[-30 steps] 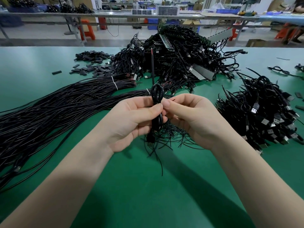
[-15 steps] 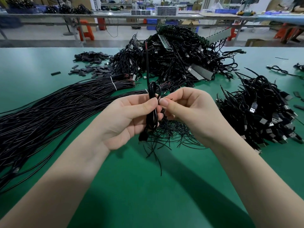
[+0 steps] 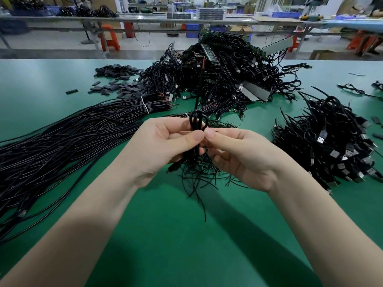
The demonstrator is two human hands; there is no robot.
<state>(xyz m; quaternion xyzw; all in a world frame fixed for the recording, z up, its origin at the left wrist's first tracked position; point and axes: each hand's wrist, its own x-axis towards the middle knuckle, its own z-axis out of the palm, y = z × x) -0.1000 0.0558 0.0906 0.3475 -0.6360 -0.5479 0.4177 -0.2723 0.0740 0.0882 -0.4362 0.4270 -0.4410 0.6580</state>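
Black rubbery cable (image 3: 198, 123), folded into a narrow bundle, sits at the centre of the frame, pinched between both hands above the green bench (image 3: 186, 241). The left hand (image 3: 165, 146) curls round its middle, thumb pressed on the front. The right hand (image 3: 244, 156) meets it from the other side, thumb and forefinger closed on the same spot. The bundle's long axis runs up and down: glossy loops show above the thumbs, and one thin free tail (image 3: 200, 83) rises straight toward the top of the frame. Neither hand is nearer. Winding that tail round the bundle looks like the next move. Wiry loose ties (image 3: 199, 177) lie just below.
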